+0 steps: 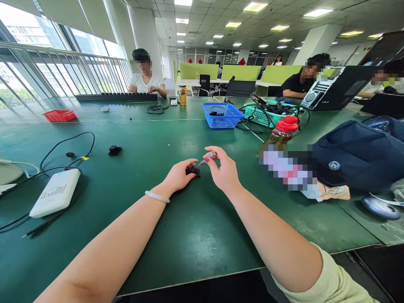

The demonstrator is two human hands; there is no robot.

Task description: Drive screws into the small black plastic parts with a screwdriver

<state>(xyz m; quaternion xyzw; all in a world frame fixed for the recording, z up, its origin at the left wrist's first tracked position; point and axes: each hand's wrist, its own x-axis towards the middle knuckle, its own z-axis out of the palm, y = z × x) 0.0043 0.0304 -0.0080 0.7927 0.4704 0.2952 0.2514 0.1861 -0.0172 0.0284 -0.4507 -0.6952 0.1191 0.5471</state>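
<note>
My left hand point(181, 175), wearing a pale bracelet on its wrist, grips a small black part point(192, 170) against the green table point(202, 219). Between the thumb and fingers of my right hand point(224, 170) is a small screwdriver point(209, 157). Its shaft slants down to the left, and the tip meets or nearly meets the black part; exact contact is too small to tell. The part's underside and left side are covered by my left fingers. Farther left on the table lies a similar black piece point(114, 150), with a smaller black bit point(70, 155) beyond it.
A white box point(56, 192) with black cables lies left. Ahead stand a blue basket point(222, 115), a green basket point(261, 116) of cables and a red tray point(59, 115). A red-lidded bottle point(282, 130) and dark blue bag point(360, 155) are right. Several people sit around.
</note>
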